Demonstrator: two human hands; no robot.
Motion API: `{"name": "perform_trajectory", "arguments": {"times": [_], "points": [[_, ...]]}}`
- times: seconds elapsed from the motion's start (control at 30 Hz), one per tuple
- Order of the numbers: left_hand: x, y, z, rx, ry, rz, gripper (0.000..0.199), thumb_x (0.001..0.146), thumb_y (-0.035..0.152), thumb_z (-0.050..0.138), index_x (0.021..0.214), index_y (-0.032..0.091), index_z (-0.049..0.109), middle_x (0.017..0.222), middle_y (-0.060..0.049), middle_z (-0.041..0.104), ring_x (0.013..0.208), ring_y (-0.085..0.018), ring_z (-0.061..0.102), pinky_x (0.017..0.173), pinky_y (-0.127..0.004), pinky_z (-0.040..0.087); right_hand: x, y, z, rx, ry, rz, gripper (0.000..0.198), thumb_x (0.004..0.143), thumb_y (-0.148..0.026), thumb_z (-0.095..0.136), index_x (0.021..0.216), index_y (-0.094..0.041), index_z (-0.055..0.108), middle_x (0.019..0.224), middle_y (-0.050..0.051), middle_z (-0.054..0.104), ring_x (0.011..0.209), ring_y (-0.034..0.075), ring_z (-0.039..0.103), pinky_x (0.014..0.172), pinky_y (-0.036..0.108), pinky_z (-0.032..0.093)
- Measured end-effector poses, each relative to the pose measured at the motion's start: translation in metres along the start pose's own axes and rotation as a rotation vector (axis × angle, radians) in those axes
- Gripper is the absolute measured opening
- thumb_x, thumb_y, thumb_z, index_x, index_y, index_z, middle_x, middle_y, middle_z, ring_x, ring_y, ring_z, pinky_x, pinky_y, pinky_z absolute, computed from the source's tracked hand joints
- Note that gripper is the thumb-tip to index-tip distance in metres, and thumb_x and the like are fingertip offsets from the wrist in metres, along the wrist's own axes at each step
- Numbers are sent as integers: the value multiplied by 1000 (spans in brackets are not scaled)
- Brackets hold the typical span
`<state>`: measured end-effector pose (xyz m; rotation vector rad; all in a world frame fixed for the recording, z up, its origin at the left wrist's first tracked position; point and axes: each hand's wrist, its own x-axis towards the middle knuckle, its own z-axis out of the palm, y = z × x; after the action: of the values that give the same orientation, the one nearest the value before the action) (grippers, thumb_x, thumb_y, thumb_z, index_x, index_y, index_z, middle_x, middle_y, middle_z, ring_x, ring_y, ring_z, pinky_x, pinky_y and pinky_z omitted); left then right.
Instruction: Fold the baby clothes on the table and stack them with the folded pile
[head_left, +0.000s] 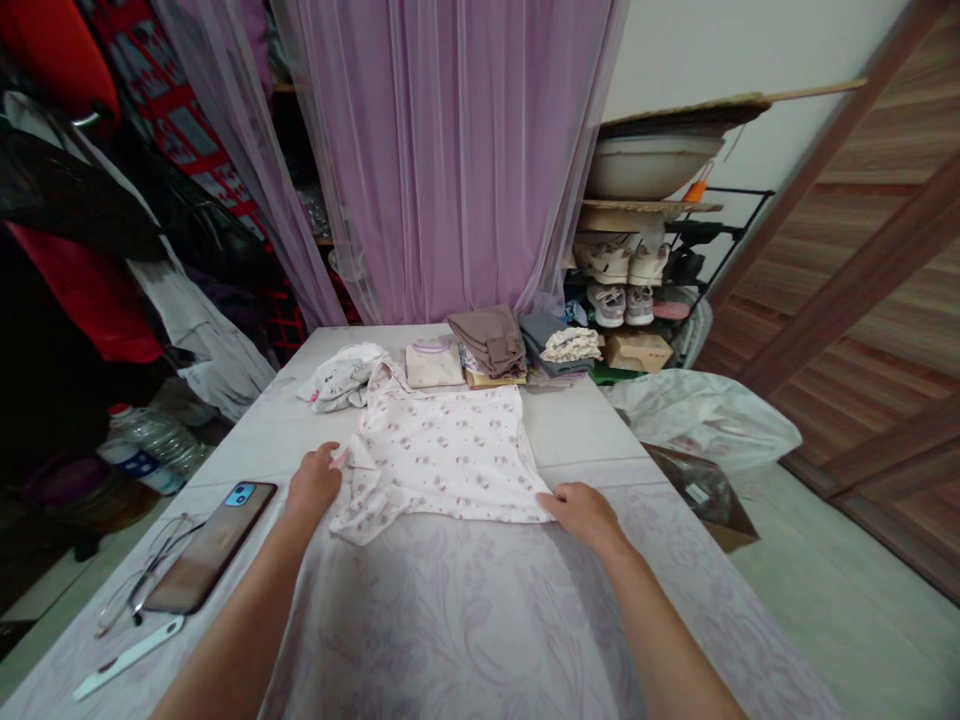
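Observation:
A small white shirt [457, 455] with a scattered print lies spread on the table, its left part bunched up. My left hand [315, 482] pinches the pink-edged cloth at its left side. The near right corner of the shirt is held between the thumb and fingers of my right hand [583, 512]. Beyond the shirt sit a crumpled white printed garment [346, 376], a folded cream garment [435, 364], a stack topped with brown cloth [491, 342], and dark grey folded cloth [544, 335] with a cream scrunched piece [571, 345] on it.
On the table's left side lie a phone [214, 550], eyeglasses [142, 575] and a white-handled tool [129, 657]. A purple curtain [442, 150] hangs behind the table [465, 620]. Right of it stand a shoe rack with shoes [611, 262] and a plastic bag [705, 415]. Bottles [154, 445] stand at left.

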<state>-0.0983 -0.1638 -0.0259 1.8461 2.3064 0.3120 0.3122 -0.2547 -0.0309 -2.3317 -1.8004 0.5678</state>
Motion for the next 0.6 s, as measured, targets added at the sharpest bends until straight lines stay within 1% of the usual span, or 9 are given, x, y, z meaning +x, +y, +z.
{"name": "perform_trajectory", "arguments": {"times": [0.07,0.13,0.2,0.27,0.33,0.4,0.43,0.5,0.6], "points": [[-3,2,-1,51,-18,-1,51,80,14,40,130,17,51,124,-17,54,103,-28,63,86,-38,48,1,-1,0,34,47,7,28,82,-46,54,73,-23,69,75,2,70,68,17,60,55,25,30],[-7,7,-6,97,40,27,52,79,13,41,130,17,52,135,-19,45,107,-31,61,87,-41,49,7,-3,-1,76,98,12,26,83,-45,53,90,-26,69,85,2,72,74,17,63,58,24,34],[-10,19,-11,113,134,122,51,78,11,42,127,15,54,143,-18,39,116,-31,56,94,-42,46,16,-7,-2,67,145,24,29,87,-42,47,100,-27,68,92,3,73,79,17,64,61,24,36],[-14,35,-12,88,182,273,49,78,10,42,124,14,56,142,-16,43,124,-28,50,104,-39,39,27,-12,-2,15,174,40,30,90,-37,42,99,-27,69,95,4,73,83,18,65,63,25,37],[-20,56,-7,29,147,444,45,81,13,42,123,15,57,136,-13,52,127,-24,47,110,-37,34,40,-18,-1,-4,184,60,31,90,-33,41,95,-27,71,98,5,73,86,19,65,64,26,38],[-27,79,5,-24,66,596,40,86,21,43,123,18,58,134,-10,56,127,-23,47,111,-37,34,52,-22,0,18,176,77,29,88,-37,45,93,-27,72,98,5,73,88,19,65,65,26,40],[-31,89,12,-36,33,646,39,88,26,43,123,18,58,134,-10,56,127,-23,47,111,-38,33,57,-24,0,29,172,85,29,87,-40,47,92,-27,72,98,5,73,88,20,65,65,26,40],[-38,106,27,-31,-23,697,41,89,33,46,125,18,58,136,-10,55,129,-25,46,112,-41,32,65,-28,-1,27,156,101,30,83,-45,50,94,-26,71,98,6,73,89,21,66,67,27,42],[-42,119,44,19,-56,646,45,89,37,48,130,19,55,141,-12,50,133,-28,41,112,-46,29,73,-33,-4,-9,122,100,29,82,-41,52,93,-24,72,100,9,73,93,23,65,69,29,43]]}}
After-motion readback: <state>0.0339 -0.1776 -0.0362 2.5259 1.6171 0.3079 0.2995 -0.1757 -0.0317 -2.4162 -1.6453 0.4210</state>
